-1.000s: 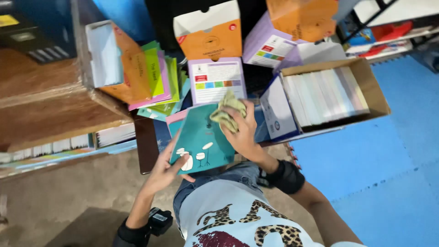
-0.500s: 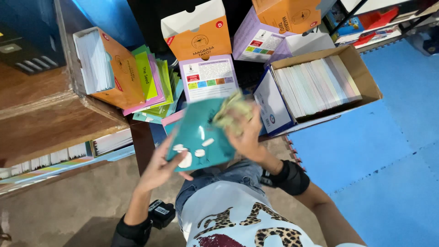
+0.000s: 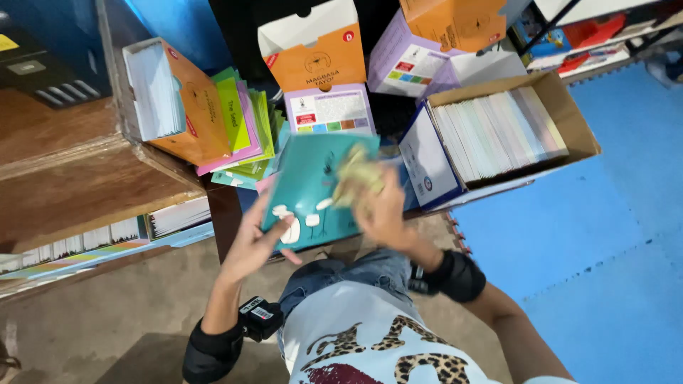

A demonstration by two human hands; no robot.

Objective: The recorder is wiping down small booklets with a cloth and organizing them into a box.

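Book (image 3: 313,188) between both hands: left hand (image 3: 250,245) at its lower left edge, right hand (image 3: 384,213) on its right side. Open carton (image 3: 569,117) right, upright boxes (image 3: 316,60) behind, wooden shelf (image 3: 78,178) left.

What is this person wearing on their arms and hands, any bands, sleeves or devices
Both hands are bare, with no gloves. The left hand has a small black device with a pale label strapped at the wrist, and a black band wraps the forearm behind it. The right hand has a wide black band around the wrist. No sleeves reach the forearms.
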